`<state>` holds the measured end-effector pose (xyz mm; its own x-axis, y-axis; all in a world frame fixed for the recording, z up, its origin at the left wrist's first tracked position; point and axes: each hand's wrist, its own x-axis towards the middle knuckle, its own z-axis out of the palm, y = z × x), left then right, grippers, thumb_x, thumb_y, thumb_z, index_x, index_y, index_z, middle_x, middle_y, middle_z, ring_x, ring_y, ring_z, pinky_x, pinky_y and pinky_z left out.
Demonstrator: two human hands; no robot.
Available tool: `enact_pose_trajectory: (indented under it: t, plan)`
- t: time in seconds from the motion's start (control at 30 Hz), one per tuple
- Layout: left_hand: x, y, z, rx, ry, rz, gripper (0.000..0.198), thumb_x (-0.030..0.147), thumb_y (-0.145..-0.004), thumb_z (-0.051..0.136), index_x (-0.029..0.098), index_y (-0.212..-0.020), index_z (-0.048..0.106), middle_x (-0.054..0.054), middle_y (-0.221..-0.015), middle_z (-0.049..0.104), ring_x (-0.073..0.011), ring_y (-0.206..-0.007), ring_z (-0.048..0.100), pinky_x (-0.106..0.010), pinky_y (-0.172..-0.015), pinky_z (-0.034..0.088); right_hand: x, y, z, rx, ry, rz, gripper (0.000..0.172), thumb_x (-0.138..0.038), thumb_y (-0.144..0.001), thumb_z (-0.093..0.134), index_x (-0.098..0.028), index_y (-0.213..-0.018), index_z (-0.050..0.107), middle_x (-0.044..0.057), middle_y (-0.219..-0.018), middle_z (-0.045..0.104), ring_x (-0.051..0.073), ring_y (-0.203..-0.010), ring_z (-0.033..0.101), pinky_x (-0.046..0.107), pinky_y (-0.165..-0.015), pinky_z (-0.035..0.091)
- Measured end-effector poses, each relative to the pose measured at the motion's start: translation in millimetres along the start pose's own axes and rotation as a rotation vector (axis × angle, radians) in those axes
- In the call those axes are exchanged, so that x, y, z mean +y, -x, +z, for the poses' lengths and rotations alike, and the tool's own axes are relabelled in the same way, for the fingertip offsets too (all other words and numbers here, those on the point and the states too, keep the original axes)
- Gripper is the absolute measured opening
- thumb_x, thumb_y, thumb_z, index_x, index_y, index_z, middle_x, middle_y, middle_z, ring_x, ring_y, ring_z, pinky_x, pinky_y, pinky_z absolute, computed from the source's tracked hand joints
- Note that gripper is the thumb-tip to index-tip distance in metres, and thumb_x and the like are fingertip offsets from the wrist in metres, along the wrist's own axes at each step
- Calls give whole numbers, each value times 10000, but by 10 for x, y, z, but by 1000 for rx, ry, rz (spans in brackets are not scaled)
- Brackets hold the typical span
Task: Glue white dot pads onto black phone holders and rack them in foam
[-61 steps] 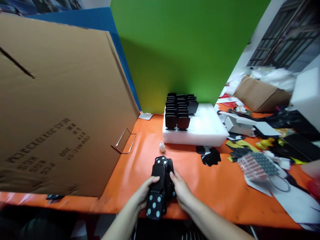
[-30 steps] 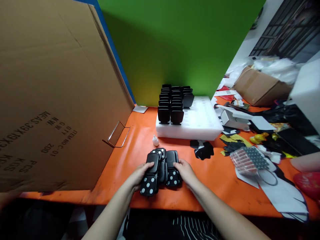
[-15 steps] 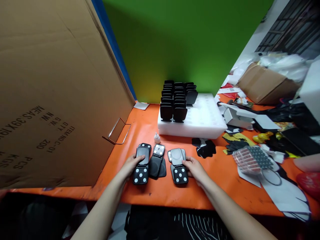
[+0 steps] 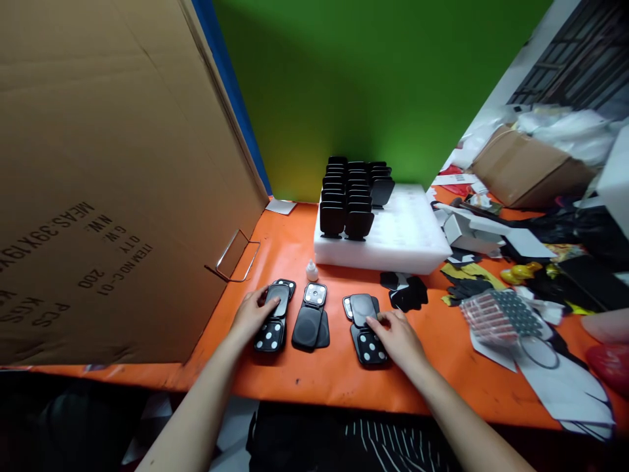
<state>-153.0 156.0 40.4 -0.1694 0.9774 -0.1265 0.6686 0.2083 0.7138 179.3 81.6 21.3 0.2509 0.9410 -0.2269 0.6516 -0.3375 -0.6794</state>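
My left hand grips the left pile of black hinged square pads, its thumb on the smooth upper panel and its other fingers along the left side. White dots mark the pile's lower panel. At the right, my right hand has its thumb and fingers closed on the edge of a similar pile of hinged pads, which lies slanted on the table. Between the hands, untouched, is a middle pile of hinged pads, its dotted panel at the top. My right hand's outer fingers are partly hidden.
A white foam block holds rows of upright black panels. Before it stands a small white dropper bottle. Black cut pieces lie to its right. A large cardboard box borders the left; clutter covers the orange table's right side.
The two held piles have moved apart, the left one leftward and the right one rightward. Both have turned somewhat, and the middle pile stays put. The view has shifted slightly.
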Motion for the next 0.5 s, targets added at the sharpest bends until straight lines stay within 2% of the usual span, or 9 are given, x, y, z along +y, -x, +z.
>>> enact_pose_trajectory:
  t: [0.07, 0.13, 0.17, 0.23, 0.27, 0.33, 0.43, 0.5]
  plan:
    - [117, 143, -27, 70, -42, 48, 591, 458, -683, 586, 169, -1190, 494, -121, -1153, 501, -281, -1065, 481, -400, -908, 365, -41, -26, 3, 8, 84, 10, 336, -546, -681, 514, -215, -684, 570, 44, -896, 550, 199, -789, 540, 280, -623, 370]
    - [283, 382, 17, 114, -13, 155, 497, 423, -742, 543, 202, -1185, 492, -101, -1172, 491, -264, -1083, 468, -397, -926, 352, -57, -74, 16, -45, 91, 16, 329, -523, -682, 520, -204, -601, 513, 23, -757, 549, 180, -699, 534, 267, -580, 352]
    - [367, 524, 81, 67, 66, 210, 428, 394, -770, 521, 209, -1156, 510, -86, -1139, 520, -239, -1042, 499, -373, -903, 381, -53, -100, 23, -74, 71, 16, 329, -507, -692, 514, -202, -574, 478, 8, -681, 537, 170, -654, 524, 262, -564, 342]
    - [505, 808, 297, -113, 286, 226, 333, 354, -796, 499, 207, -1090, 553, -74, -1077, 567, -213, -990, 537, -344, -866, 420, -25, -141, 28, -90, -1, 16, 331, -486, -709, 503, -203, -557, 422, -18, -573, 499, 155, -590, 500, 255, -540, 328]
    - [551, 930, 439, -241, 374, 203, 311, 333, -791, 515, 208, -1070, 571, -74, -1081, 574, -210, -1004, 534, -337, -880, 414, -4, -150, 24, -72, -49, 20, 328, -480, -711, 505, -205, -562, 407, -28, -546, 483, 149, -572, 488, 252, -533, 325]
    - [593, 1099, 751, -373, 555, 70, 320, 285, -760, 563, 196, -1067, 579, -95, -1097, 576, -207, -995, 546, -327, -880, 419, 45, -142, 1, -38, -185, 40, 313, -472, -704, 523, -206, -586, 406, -38, -535, 469, 140, -555, 477, 247, -529, 335]
    - [591, 1158, 1156, -433, 746, -141, 434, 223, -708, 618, 175, -1131, 531, -133, -1142, 546, -204, -978, 556, -327, -859, 423, 101, -60, -60, -152, -497, 160, 276, -470, -695, 543, -206, -691, 462, -26, -604, 532, 141, -572, 516, 250, -531, 389]
    - [595, 1120, 1324, -427, 769, -190, 508, 217, -700, 624, 175, -1184, 478, -128, -1111, 549, -180, -890, 579, -310, -805, 438, 112, 29, -97, -278, -701, 264, 280, -468, -703, 545, -209, -790, 483, -5, -698, 583, 151, -613, 560, 266, -544, 434]
